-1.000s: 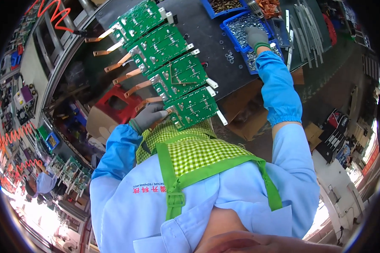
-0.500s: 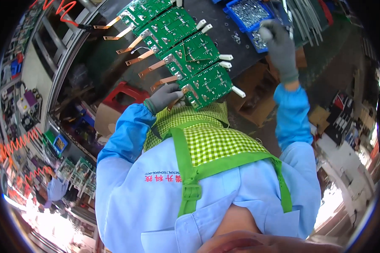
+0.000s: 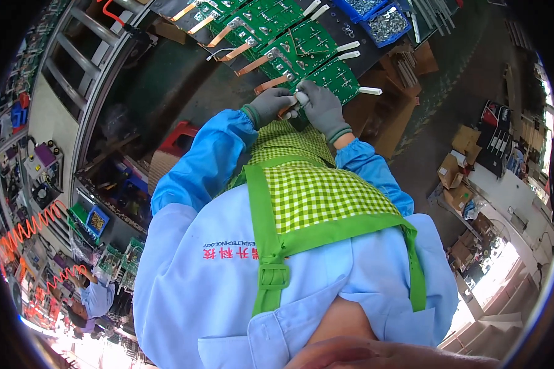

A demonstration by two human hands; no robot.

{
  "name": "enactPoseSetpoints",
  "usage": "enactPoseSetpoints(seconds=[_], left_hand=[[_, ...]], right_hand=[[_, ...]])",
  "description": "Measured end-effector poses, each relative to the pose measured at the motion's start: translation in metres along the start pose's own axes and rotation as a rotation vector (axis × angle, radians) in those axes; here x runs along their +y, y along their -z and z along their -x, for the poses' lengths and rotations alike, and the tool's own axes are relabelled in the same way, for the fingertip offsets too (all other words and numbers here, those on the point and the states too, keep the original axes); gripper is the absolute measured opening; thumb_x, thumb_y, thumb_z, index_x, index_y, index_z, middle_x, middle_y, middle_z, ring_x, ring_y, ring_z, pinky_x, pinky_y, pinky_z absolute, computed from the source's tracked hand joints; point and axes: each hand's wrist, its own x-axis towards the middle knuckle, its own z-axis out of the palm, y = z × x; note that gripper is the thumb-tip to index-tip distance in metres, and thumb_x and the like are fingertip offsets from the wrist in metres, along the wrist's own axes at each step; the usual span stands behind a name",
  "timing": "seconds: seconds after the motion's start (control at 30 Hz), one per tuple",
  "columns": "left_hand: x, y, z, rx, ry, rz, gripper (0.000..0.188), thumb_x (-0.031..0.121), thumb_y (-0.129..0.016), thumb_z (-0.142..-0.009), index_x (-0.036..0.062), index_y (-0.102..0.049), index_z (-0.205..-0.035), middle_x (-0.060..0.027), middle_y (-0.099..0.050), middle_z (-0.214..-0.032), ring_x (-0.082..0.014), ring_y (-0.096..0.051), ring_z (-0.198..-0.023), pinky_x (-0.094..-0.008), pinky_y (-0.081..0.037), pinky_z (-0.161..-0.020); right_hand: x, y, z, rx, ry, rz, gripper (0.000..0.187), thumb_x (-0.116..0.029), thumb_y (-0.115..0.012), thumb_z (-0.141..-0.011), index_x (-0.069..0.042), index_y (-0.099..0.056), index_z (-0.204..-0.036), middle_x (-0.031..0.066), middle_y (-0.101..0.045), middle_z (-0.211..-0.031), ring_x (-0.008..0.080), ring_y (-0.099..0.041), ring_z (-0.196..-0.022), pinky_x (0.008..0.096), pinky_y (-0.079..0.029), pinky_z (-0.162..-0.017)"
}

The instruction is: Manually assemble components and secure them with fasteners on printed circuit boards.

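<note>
A row of green circuit boards [image 3: 312,46] lies along the table's near edge, with bent copper strips [image 3: 274,83] jutting from the left ends and white posts [image 3: 369,91] from the right. At the nearest board's left corner, my left hand [image 3: 269,107], in a grey glove, grips a copper strip [image 3: 284,113] between its fingers. My right hand [image 3: 322,109], gloved too, meets it there with fingertips pinched at the strip's upper end. Whatever small piece the right fingers hold is hidden. Both hands cover that board corner.
Blue bins [image 3: 375,42] of small metal hardware stand at the table's far right, beside long metal rods [image 3: 434,15]. Below the table edge at right is an open cardboard box [image 3: 381,117]. A red stool [image 3: 180,136] is at left near my left arm. Another person [image 3: 97,299] sits at far lower left.
My right hand has come from the blue hardware bins down and left to join my left hand at the nearest board's corner. The view has shifted, and the boards appear farther right.
</note>
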Motion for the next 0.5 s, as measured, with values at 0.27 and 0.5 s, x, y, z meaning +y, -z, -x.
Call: enactPoseSetpoints(seconds=[0.27, 0.5], left_hand=[[-0.001, 0.000, -0.002, 0.021, 0.008, -0.029, 0.021, 0.017, -0.053, -0.087, -0.0010, -0.054, -0.097, -0.0082, -0.060, -0.086, -0.0130, -0.060, -0.069, -0.0222, -0.048, -0.055], [-0.001, 0.000, 0.001, 0.047, 0.010, 0.088, 0.015, 0.014, -0.054, -0.086, 0.0006, -0.054, -0.091, -0.0076, -0.060, -0.081, -0.0132, -0.059, -0.065, -0.0215, -0.047, -0.049]], right_hand=[[-0.005, 0.004, -0.007, 0.051, -0.185, -0.212, 0.023, -0.028, -0.054, -0.085, -0.011, -0.058, -0.099, 0.0108, -0.063, -0.085, 0.0288, -0.062, -0.080, 0.0357, -0.048, -0.068], [-0.010, 0.021, 0.003, -0.010, 0.103, -0.054, 0.016, -0.021, -0.055, -0.083, -0.011, -0.063, -0.092, 0.0099, -0.059, -0.090, 0.0306, -0.058, -0.081, 0.0385, -0.048, -0.070]])
